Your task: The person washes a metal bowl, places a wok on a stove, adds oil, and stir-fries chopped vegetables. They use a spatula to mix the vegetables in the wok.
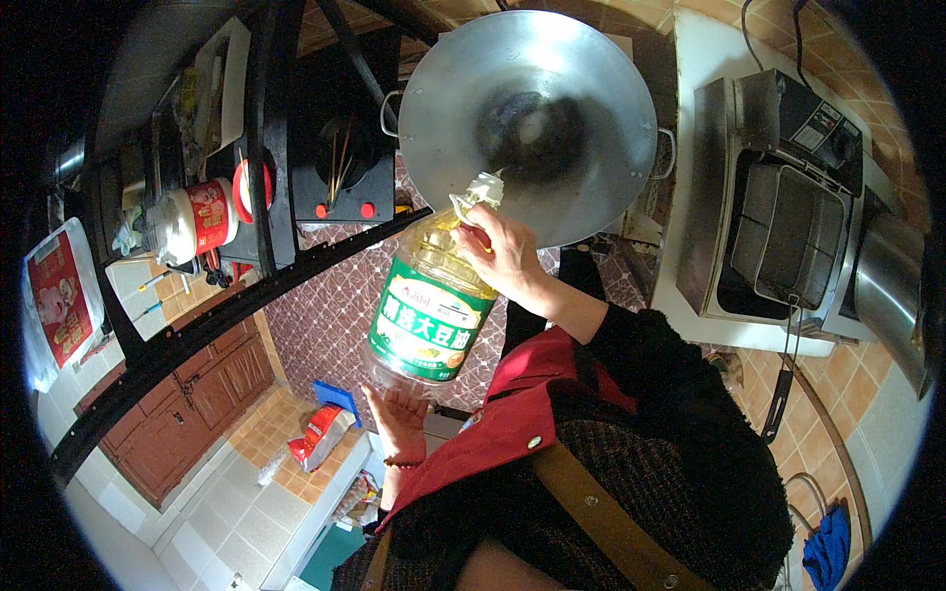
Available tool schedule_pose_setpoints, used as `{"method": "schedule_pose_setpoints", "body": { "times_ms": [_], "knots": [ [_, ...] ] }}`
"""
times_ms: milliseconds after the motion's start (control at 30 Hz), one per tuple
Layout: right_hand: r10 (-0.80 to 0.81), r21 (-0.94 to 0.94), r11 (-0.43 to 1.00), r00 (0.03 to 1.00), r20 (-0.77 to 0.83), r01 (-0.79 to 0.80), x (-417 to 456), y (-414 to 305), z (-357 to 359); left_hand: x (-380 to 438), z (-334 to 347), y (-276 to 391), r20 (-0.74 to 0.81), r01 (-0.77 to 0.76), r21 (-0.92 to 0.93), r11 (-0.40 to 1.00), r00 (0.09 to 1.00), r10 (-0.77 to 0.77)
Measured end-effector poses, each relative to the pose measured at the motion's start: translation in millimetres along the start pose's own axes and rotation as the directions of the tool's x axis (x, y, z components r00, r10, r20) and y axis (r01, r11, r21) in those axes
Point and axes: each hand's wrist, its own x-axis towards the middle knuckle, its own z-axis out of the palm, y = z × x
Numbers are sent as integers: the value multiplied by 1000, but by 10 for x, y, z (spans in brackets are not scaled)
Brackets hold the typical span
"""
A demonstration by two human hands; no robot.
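A large clear plastic bottle of yellow cooking oil (432, 310), with a green label, is tilted with its neck towards a big two-handled metal wok (591, 170). My right hand (502, 255) grips the bottle's handle just below the white cap. Under the bottle's base is my left hand (399, 425), its palm up and fingers spread, seeming to support it; the fingertips are partly hidden behind the plastic. The bottle's mouth is over the wok's near rim. The wok's inside is dark and shiny at the middle; whether oil is flowing I cannot tell.
Right of the wok stands a deep fryer with a wire basket (791, 229). On the left are a black stove (307, 177) with red knobs, wooden sticks (340, 166), a black metal rack bar (244, 306) and a tub with a red label (211, 218).
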Motion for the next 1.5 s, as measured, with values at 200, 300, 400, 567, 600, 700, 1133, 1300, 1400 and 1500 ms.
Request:
{"method": "schedule_pose_setpoints", "body": {
  "times_ms": [200,300,400,567,600,700,1133,1300,1400,1500],
  "knots": [
    [3,8,1000,1000,-4,-3,4,14,21,30,-73,-5,20,-9,37,999,1000,8],
    [9,11,1000,1000,0,-9,6,4,18,12,-63,5,17,-7,44,999,1000,6],
    [5,18,1000,1000,-8,-5,9,17,28,28,-101,4,-6,7,36,999,1000,-6],
    [-6,4,1000,1000,-6,6,-6,35,41,41,-147,-33,-45,6,16,1000,999,-6],
    [-4,9,1000,1000,-6,4,-7,34,39,36,-132,-27,-56,5,13,1000,998,-4],
    [1,19,1000,1000,-9,-1,-10,23,34,-63,-2,8,-61,-16,12,1000,998,17],
    [-24,17,1000,1000,-18,25,-38,-37,26,-109,-113,-27,-69,-39,15,999,997,40],
    [-14,27,1000,1000,-4,14,-49,-52,23,-117,-116,-44,-28,-49,-2,999,998,49],
    [-14,31,999,1000,-9,15,-58,-48,44,-158,-102,-50,-83,-47,15,999,995,48],
    [-15,35,999,1000,2,15,-70,-65,47,-157,-177,-64,-92,-30,28,999,995,32]
  ]
}}
